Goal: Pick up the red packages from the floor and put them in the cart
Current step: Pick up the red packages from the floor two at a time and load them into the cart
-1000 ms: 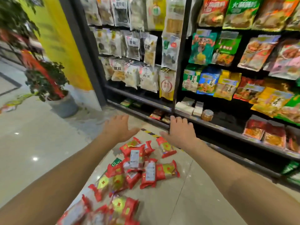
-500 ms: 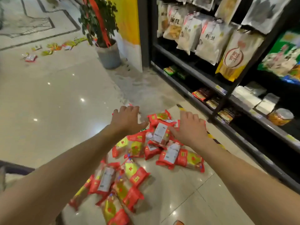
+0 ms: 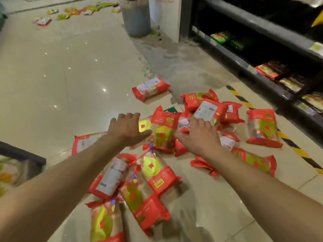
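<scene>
Fingers of the left hand [image 3: 128,128]: spread, nothing held, poised above the pile's near-left edge. Fingers of the right hand [image 3: 201,135]: spread, palm down, over the pile's middle; contact with a pack cannot be told.

Red packs [image 3: 164,131]: about a dozen counted, heaped on the floor [image 3: 52,67] between and around both hands. One pack stands tilted between the two hands. A lone pack [image 3: 150,88] lies apart, beyond the left fingers; another lies flat [image 3: 263,128] to the right of the right fingers, near the shelf [image 3: 262,70].

Cart [image 3: 21,154]: only a dark edge is seen, left of the left forearm; its load cannot be read.

Progress: judged early. No pack is lifted; the whole pile is left to be gathered.
</scene>
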`<state>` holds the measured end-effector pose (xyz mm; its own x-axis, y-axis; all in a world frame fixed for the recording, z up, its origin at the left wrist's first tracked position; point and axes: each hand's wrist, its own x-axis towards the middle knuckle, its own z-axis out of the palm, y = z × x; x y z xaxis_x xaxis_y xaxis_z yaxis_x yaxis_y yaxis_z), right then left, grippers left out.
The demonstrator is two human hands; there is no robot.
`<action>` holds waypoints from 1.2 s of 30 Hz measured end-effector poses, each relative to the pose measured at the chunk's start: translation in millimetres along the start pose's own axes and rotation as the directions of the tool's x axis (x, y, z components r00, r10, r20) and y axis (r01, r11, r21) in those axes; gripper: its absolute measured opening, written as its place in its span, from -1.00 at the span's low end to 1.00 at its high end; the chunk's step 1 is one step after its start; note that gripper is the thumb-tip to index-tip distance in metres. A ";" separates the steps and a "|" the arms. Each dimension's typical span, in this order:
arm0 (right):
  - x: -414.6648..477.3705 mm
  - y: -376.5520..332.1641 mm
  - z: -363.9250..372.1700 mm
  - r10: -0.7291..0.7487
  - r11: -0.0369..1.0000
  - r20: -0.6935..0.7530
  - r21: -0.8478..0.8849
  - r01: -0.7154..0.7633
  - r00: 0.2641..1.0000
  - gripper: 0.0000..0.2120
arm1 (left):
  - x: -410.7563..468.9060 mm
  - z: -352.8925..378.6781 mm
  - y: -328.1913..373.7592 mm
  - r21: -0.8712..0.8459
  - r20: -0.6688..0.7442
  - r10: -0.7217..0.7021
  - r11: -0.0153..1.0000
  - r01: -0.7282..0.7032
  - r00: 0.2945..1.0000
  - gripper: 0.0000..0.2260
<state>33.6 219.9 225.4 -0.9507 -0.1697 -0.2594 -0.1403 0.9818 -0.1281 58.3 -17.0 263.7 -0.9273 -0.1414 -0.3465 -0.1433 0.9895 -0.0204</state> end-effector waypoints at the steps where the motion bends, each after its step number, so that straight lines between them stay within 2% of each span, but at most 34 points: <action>1: 8.7 -2.8 23.4 -0.016 1.000 -0.003 -0.015 0.016 1.000 -0.11 | 8.0 24.6 -5.2 -0.007 0.000 -0.008 1.000 0.008 1.000 -0.19; 7: 51.8 -22.7 139.8 -0.096 0.994 -0.024 -0.047 0.095 0.995 -0.10 | 43.8 144.6 -31.6 -0.022 -0.056 -0.033 0.999 0.032 0.998 -0.15; 10: 69.0 -28.0 180.6 -0.134 0.990 -0.022 -0.049 0.132 0.991 -0.09 | 55.3 184.5 -42.9 -0.007 -0.081 -0.036 0.999 0.036 0.996 -0.03; 15: 86.6 -33.3 235.6 -0.168 0.986 0.006 -0.019 0.168 0.986 -0.11 | 64.3 238.1 -65.9 -0.003 -0.083 -0.057 0.998 0.057 0.995 -0.05; 16: 87.0 -34.3 242.4 -0.168 0.986 0.020 -0.014 0.169 0.986 -0.11 | 64.4 245.6 -70.5 -0.012 -0.075 -0.068 0.998 0.067 0.995 -0.11; 18: 85.4 -35.9 252.9 -0.152 0.988 0.051 0.021 0.151 0.987 -0.09 | 62.8 257.0 -80.3 -0.037 -0.045 -0.098 0.995 0.096 0.994 -0.21; 23: 88.2 -41.7 274.8 -0.089 0.983 0.120 0.170 0.068 0.989 -0.09 | 61.3 275.6 -100.4 -0.059 0.011 -0.161 0.985 0.161 0.987 -0.15; 32: 104.2 -52.4 332.9 -0.017 0.939 0.349 0.328 -0.105 0.937 0.17 | 76.3 300.0 -107.0 -0.066 0.042 -0.184 0.980 0.186 0.982 -0.17; 34: 102.2 -55.1 345.3 -0.037 0.909 0.372 0.399 -0.124 0.927 0.30 | 78.7 305.0 -106.8 -0.075 0.054 -0.173 0.981 0.177 0.983 -0.19; 36: 100.0 -57.3 354.6 -0.030 0.898 0.363 0.419 -0.135 0.931 0.27 | 80.1 311.9 -109.6 -0.070 0.056 -0.177 0.981 0.181 0.983 -0.16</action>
<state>44.6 116.4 -132.6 -0.7808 -0.2182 -0.5855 0.1180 0.8687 -0.4810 107.6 -127.2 -54.3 -0.8666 -0.3125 -0.3890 -0.3322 0.9430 -0.0173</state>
